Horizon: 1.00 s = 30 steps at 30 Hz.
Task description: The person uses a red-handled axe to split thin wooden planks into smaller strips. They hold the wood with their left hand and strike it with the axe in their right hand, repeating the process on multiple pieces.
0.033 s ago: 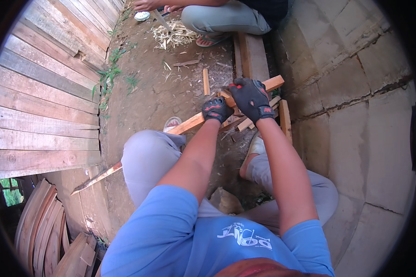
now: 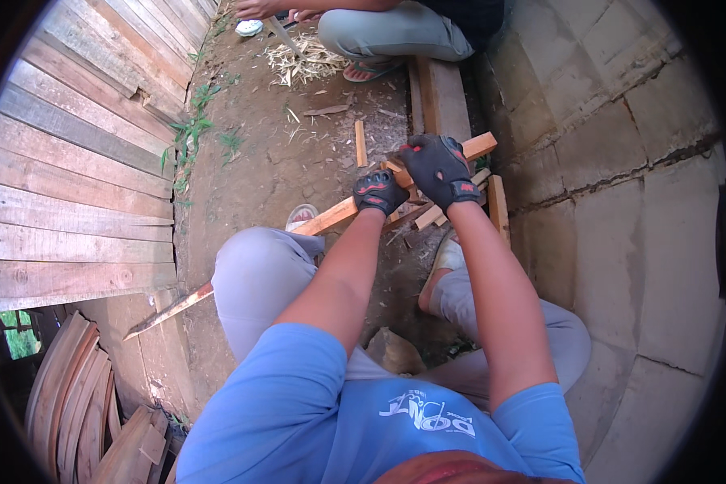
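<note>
My left hand [image 2: 380, 192], in a black glove with red marks, is closed around a long squared wooden strip [image 2: 328, 218]. The strip slants from beside my left foot up to the right and passes under my right hand [image 2: 437, 171]. That hand wears a matching glove, its fingers curled over the strip's upper part; what they grip is hidden beneath the glove. A short orange-brown wood end [image 2: 395, 167] shows between the two hands. Just below them lie several small offcuts [image 2: 429, 217], partly covered by my hands.
A thin stick [image 2: 360, 143] lies on the dirt ahead. Beyond it, another person [image 2: 395, 32] sits near a heap of shavings [image 2: 305, 60]. A thick beam [image 2: 444, 101] runs along the block wall [image 2: 597, 194]. Curved boards [image 2: 64, 387] stack at lower left, and a stone [image 2: 394, 350] sits between my legs.
My right hand has turned slightly, and the red patch at its fingertips no longer shows. The left hand and the strip look unmoved.
</note>
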Available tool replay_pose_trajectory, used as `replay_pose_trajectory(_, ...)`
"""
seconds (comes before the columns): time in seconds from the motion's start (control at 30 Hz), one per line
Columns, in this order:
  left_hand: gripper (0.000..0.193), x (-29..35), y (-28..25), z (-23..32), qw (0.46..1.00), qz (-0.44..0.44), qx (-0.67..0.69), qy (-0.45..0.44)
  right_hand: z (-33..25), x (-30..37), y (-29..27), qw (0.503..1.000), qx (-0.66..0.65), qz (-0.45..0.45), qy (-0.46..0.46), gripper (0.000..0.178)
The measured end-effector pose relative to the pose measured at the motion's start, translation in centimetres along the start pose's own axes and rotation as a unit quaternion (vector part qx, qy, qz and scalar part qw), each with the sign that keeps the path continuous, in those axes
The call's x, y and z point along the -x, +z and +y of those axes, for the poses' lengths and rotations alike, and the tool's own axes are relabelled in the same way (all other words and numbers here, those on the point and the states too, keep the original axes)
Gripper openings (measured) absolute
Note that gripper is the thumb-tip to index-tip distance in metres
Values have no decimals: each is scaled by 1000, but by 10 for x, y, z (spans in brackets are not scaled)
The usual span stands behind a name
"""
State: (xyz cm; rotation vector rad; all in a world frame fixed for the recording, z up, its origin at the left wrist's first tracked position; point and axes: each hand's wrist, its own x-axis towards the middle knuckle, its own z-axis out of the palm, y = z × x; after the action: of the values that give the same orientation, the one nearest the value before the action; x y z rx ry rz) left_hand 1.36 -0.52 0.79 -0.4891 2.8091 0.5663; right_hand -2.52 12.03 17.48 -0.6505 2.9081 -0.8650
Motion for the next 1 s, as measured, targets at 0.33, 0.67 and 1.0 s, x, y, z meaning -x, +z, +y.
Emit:
replay_pose_trajectory(0.33, 64, 5, -15, 9, 999, -33, 7, -7, 1, -90, 11, 957, 194, -185, -107, 33)
replay_pose_trajectory(0.67, 60, 1, 0, 3, 1000, 0, 17, 11, -21, -160, 41, 808, 434, -290, -273, 50)
replay_pose_trajectory(1.0, 56, -3, 17, -15, 998, 51, 26, 20, -47, -186, 52, 752, 466, -363, -293, 46)
